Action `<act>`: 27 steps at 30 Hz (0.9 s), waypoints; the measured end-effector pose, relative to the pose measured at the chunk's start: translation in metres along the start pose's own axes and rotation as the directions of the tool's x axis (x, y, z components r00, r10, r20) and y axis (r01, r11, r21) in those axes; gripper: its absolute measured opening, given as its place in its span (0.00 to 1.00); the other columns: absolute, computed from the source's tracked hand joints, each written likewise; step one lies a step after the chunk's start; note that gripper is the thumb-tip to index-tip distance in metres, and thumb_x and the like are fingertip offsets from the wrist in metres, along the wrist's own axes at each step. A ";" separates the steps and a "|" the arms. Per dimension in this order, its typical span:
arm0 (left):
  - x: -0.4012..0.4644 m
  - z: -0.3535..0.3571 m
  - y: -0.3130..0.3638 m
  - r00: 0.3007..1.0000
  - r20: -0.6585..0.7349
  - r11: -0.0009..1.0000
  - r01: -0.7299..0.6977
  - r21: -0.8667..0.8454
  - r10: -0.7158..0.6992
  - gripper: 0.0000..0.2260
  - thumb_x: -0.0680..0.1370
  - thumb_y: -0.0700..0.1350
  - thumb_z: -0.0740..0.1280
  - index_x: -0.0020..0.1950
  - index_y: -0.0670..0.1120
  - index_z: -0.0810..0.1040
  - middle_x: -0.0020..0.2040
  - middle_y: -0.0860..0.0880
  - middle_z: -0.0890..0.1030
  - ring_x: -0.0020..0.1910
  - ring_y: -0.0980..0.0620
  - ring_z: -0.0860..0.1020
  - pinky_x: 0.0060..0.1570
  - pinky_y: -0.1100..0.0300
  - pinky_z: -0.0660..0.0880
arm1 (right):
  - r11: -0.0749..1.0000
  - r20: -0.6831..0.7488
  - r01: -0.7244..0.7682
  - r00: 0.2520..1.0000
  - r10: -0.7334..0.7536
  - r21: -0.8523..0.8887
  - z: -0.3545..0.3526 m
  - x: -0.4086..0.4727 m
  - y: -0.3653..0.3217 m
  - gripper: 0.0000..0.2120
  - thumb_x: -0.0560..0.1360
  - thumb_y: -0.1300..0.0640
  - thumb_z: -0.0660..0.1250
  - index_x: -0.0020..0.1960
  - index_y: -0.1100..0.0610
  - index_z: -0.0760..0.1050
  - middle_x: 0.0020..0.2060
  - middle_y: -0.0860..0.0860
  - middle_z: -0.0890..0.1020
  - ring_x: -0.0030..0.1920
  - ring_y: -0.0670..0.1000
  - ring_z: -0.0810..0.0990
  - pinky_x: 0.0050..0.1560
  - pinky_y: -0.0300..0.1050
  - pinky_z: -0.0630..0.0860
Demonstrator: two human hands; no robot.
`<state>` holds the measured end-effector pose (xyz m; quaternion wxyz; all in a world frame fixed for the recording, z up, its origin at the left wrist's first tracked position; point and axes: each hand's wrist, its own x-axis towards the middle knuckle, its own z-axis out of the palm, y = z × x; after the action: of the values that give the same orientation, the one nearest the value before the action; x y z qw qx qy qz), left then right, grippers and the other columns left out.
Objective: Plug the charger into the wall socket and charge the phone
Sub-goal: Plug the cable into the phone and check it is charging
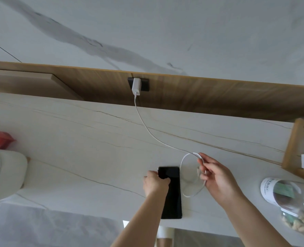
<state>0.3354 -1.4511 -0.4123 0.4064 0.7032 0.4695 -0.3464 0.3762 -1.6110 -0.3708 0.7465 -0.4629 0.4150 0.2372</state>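
Observation:
A white charger (136, 86) sits plugged into the black wall socket (145, 84) on the wooden back panel. Its white cable (147, 130) runs down across the pale counter (76, 139) and loops beside a black phone (172, 195) lying flat, screen dark. My left hand (155, 182) grips the phone's far left corner. My right hand (217, 177) pinches the cable near its free end, just right of the phone. The cable's plug is not in the phone.
A glass jar (293, 200) with nuts lies at the right, a wooden box (293, 148) with white packets behind it. A red packet (0, 139) and a cream rounded appliance (7, 173) stand at the left edge. The counter's front edge runs below the phone.

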 end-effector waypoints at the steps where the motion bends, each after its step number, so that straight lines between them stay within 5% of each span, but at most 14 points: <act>1: -0.002 0.003 0.001 0.998 -0.047 0.999 -0.034 0.036 0.035 0.20 0.73 0.46 0.69 0.63 0.43 0.70 0.60 0.44 0.72 0.58 0.44 0.74 0.54 0.55 0.71 | 0.999 0.005 0.000 1.000 0.000 0.040 -0.002 0.000 -0.004 0.16 0.74 0.70 0.52 0.51 0.61 0.77 0.35 0.53 0.77 0.27 0.45 0.71 0.18 0.34 0.63; 3: -0.008 0.006 0.005 0.978 -0.140 0.988 -0.153 0.019 0.154 0.15 0.75 0.44 0.66 0.61 0.44 0.72 0.59 0.44 0.73 0.57 0.44 0.74 0.55 0.56 0.70 | 0.998 0.010 0.013 1.000 -0.014 0.066 -0.005 0.000 -0.012 0.14 0.74 0.67 0.54 0.46 0.60 0.79 0.33 0.51 0.73 0.22 0.43 0.67 0.15 0.33 0.57; 6: -0.020 0.013 0.020 0.944 -0.067 0.935 -0.330 -0.129 0.324 0.12 0.75 0.44 0.65 0.58 0.47 0.76 0.57 0.47 0.76 0.54 0.50 0.76 0.52 0.61 0.70 | 1.000 0.039 0.026 0.999 -0.026 -0.007 -0.003 -0.003 -0.021 0.10 0.76 0.62 0.60 0.44 0.58 0.80 0.31 0.48 0.72 0.18 0.42 0.64 0.15 0.32 0.54; 9: -0.030 0.015 0.043 0.906 0.015 0.883 -0.409 -0.231 0.423 0.24 0.73 0.46 0.69 0.68 0.50 0.68 0.66 0.49 0.70 0.56 0.60 0.73 0.60 0.60 0.67 | 0.999 0.135 -0.030 0.990 0.032 -0.014 0.008 -0.011 -0.031 0.10 0.78 0.62 0.58 0.46 0.61 0.77 0.32 0.49 0.71 0.18 0.42 0.62 0.15 0.31 0.54; 12: -0.039 0.000 0.067 0.882 0.180 0.867 -0.356 -0.348 0.435 0.31 0.71 0.50 0.73 0.71 0.53 0.64 0.68 0.52 0.68 0.68 0.53 0.67 0.67 0.53 0.66 | 0.996 0.223 -0.078 0.973 0.065 0.046 0.023 -0.023 -0.044 0.11 0.78 0.62 0.57 0.45 0.62 0.77 0.32 0.49 0.71 0.18 0.42 0.63 0.14 0.30 0.55; 16: -0.052 -0.034 0.083 0.786 0.305 0.775 -0.318 -0.547 0.538 0.10 0.74 0.54 0.68 0.53 0.55 0.80 0.46 0.55 0.82 0.49 0.63 0.80 0.52 0.57 0.70 | 0.982 0.130 0.126 0.986 -0.108 -0.138 0.037 -0.033 -0.066 0.09 0.78 0.63 0.60 0.46 0.61 0.79 0.31 0.49 0.73 0.21 0.42 0.65 0.17 0.31 0.56; 19: -0.058 -0.056 0.086 0.799 0.368 0.744 -0.142 -0.653 0.476 0.09 0.76 0.54 0.65 0.47 0.52 0.83 0.30 0.53 0.78 0.51 0.52 0.81 0.56 0.47 0.72 | 0.863 0.066 0.247 0.968 -0.243 -0.442 0.042 -0.040 -0.071 0.06 0.76 0.59 0.64 0.48 0.56 0.81 0.35 0.48 0.80 0.31 0.45 0.74 0.27 0.35 0.66; 23: -0.070 -0.077 0.087 0.825 0.400 0.675 0.031 -0.737 0.399 0.11 0.78 0.49 0.63 0.46 0.45 0.83 0.24 0.49 0.70 0.45 0.47 0.81 0.53 0.41 0.78 | 0.716 0.154 0.358 0.929 -0.336 -0.599 0.052 -0.052 -0.065 0.04 0.75 0.56 0.66 0.49 0.49 0.76 0.45 0.49 0.83 0.47 0.47 0.82 0.44 0.40 0.79; 27: -0.078 -0.094 0.085 0.880 0.350 0.668 0.052 -0.742 0.321 0.11 0.78 0.48 0.65 0.45 0.43 0.82 0.24 0.49 0.66 0.29 0.51 0.75 0.40 0.48 0.82 | 0.533 0.282 0.432 0.896 -0.342 -0.728 0.057 -0.060 -0.061 0.08 0.76 0.55 0.65 0.55 0.50 0.73 0.49 0.49 0.81 0.47 0.48 0.82 0.48 0.42 0.78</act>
<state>0.4005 -1.4156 -0.2829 0.7760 0.4135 0.4048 -0.2509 0.4112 -1.5862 -0.2773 0.5278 -0.8047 0.1192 0.2442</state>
